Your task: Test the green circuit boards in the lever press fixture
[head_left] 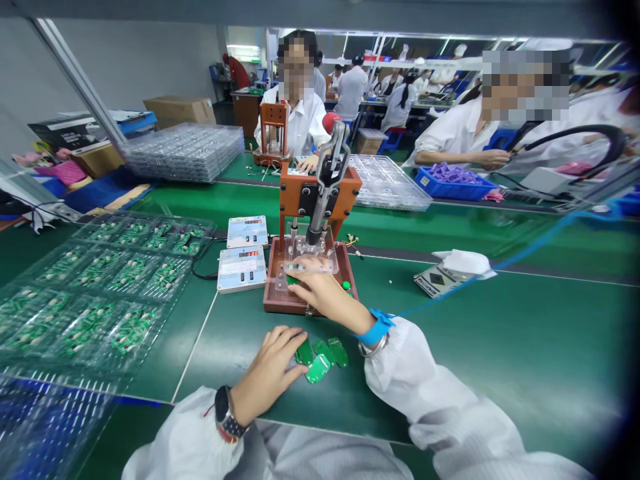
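Note:
My left hand (pixel 273 370) rests on the green bench, its fingertips closed on a green circuit board (pixel 303 352) at the left of a small pile of boards (pixel 318 368). Farther forward, my right hand (pixel 317 287) reaches into the orange and brown press fixture (pixel 273 293), under its clear plate. Its fingers are bent around a green board (pixel 291 279), of which only a part shows. The fixture's metal toggle lever with a red knob (pixel 331 122) stands upright. A blue strap circles my right wrist.
Two small display boxes (pixel 242 268) sit left of the fixture. Clear trays of boards (pixel 127 280) cover the bench's left side. A tissue pack (pixel 445 279) lies at the right, and a blue cord crosses there. Stacked trays (pixel 183 152) and people stand beyond the bench.

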The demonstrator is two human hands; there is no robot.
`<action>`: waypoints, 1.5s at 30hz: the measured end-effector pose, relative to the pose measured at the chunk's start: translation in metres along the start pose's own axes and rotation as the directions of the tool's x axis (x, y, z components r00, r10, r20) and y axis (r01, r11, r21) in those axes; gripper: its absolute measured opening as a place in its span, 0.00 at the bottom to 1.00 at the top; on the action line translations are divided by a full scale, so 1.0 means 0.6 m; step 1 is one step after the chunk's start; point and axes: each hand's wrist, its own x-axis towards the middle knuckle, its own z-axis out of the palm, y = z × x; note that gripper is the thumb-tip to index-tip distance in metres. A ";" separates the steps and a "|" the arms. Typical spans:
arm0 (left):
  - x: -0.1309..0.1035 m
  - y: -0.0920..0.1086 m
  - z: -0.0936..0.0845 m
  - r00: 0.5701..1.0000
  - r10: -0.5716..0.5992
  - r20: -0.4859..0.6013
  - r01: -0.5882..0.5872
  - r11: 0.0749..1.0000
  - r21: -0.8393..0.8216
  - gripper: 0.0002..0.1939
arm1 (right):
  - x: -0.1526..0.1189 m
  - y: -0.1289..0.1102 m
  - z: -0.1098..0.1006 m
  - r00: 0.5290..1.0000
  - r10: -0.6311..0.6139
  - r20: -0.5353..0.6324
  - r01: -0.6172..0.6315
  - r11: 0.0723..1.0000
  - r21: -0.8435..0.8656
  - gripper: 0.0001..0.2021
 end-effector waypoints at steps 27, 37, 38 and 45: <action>-0.006 -0.028 -0.039 0.995 -0.091 0.028 0.092 0.996 -0.022 0.31 | -0.189 0.109 -0.029 0.811 -0.034 -0.584 0.003 0.999 -0.054 0.02; 0.076 -0.033 -0.156 0.944 0.108 -0.310 -0.112 0.994 0.006 0.17 | -0.134 -0.024 0.019 0.890 -0.221 0.399 0.146 0.967 0.209 0.12; 0.096 -0.036 -0.156 0.940 0.123 -0.317 -0.121 0.992 0.026 0.16 | -0.133 -0.024 0.018 0.889 -0.219 0.402 0.145 0.968 0.207 0.12; 0.158 -0.057 -0.144 0.976 0.172 -0.134 -0.154 0.979 0.133 0.12 | -0.142 -0.026 0.022 0.927 -0.191 0.323 0.125 0.969 0.214 0.12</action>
